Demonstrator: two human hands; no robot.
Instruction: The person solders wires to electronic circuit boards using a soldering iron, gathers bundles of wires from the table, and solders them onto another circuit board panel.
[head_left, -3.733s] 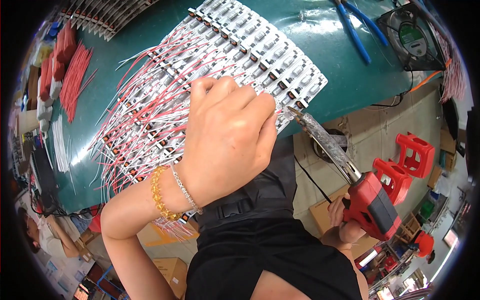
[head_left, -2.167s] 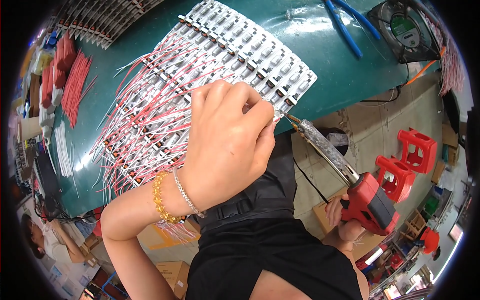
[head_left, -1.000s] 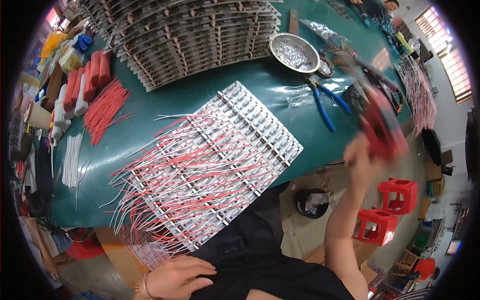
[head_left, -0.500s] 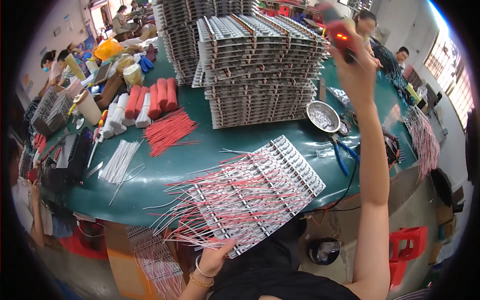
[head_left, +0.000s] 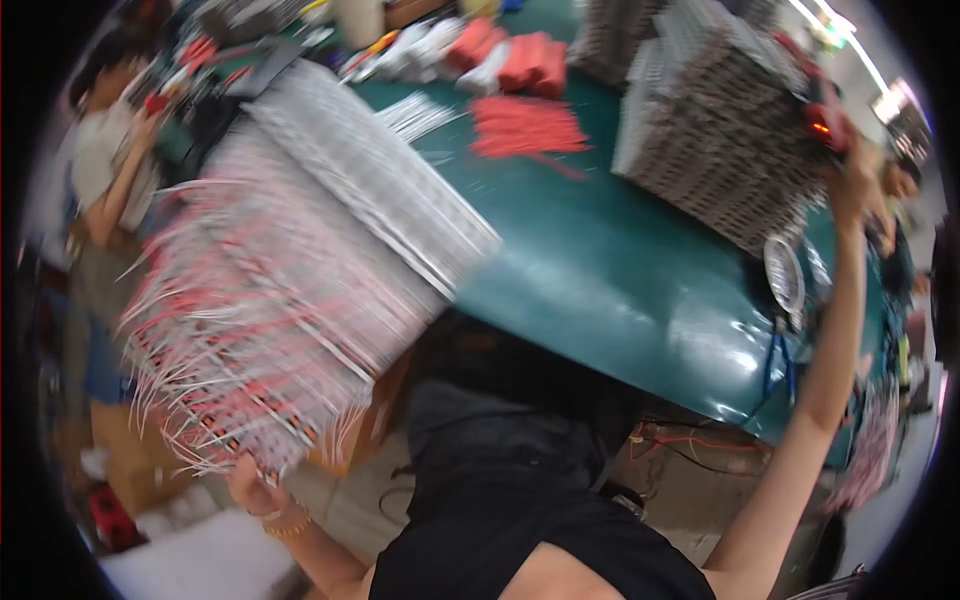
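Observation:
My left hand is closed on the lower corner of a large white circuit board panel. Many thin red and white wires hang off the panel, which is tilted at the left front of the table and blurred by motion. At the far right my raised right hand grips a red and black hand tool with a small red light glowing on it. Its exact kind cannot be made out. The tool is beside a tall stack of similar panels.
Cut red wires and white wires lie on the green table, below bundled red wires. A metal bowl and blue-handled pliers are at the right. One person sits at the left, another at the right.
My left hand has carried the wired panel off to the left, swinging it past the table's front edge. My right hand still holds the tool raised. The view has turned and shifted.

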